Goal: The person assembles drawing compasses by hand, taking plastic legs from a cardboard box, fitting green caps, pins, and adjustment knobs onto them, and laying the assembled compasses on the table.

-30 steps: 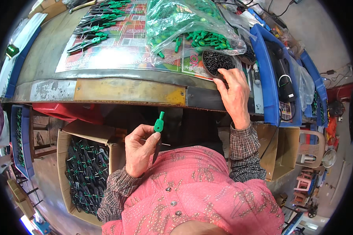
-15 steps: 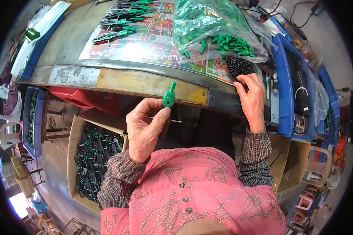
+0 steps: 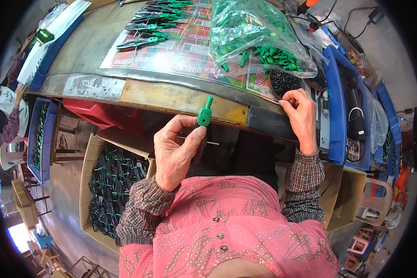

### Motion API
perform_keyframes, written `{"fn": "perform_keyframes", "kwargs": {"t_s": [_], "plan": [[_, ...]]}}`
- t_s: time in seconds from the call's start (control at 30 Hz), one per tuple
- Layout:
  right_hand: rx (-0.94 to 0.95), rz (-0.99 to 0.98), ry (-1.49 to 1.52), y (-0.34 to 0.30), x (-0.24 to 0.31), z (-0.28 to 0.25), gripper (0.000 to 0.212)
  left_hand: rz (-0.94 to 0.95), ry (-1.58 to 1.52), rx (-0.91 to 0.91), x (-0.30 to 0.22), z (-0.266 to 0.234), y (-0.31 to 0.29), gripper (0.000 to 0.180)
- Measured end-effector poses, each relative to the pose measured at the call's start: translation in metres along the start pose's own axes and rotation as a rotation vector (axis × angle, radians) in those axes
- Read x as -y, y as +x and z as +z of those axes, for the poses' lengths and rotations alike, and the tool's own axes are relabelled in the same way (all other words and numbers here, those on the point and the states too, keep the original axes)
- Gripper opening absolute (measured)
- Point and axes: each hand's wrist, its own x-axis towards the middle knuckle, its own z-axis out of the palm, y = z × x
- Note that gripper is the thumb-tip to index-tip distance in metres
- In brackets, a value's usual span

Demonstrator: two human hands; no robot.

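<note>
So L hand (image 3: pixel 178 147) pinches ribbed grn plastic pc (image 3: pixel 205 115).

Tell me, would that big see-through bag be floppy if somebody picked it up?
The see-through bag would probably sag and crumple, since its plastic looks thin and wrinkled. It might feel weighty, because many green pieces fill it. Some could tumble out, as its near side seems open.

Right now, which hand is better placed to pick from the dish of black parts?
Likely the right hand: it's beside the dish of black parts, while the left hand grips a green-topped piece.
</note>
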Motion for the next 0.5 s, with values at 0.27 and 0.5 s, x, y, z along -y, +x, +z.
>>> {"fn": "perform_keyframes", "kwargs": {"t_s": [0.27,0.5], "plan": [[-0.007,0.047,0.416,-0.033,0.059,0.009,0.008,-0.160,-0.078,0.088,0.020,0.005,-0.012,0.011],[0.141,-0.128,0.834,-0.065,0.098,0.035,0.017,-0.174,-0.115,0.107,0.028,0.019,-0.022,0.013]]}}
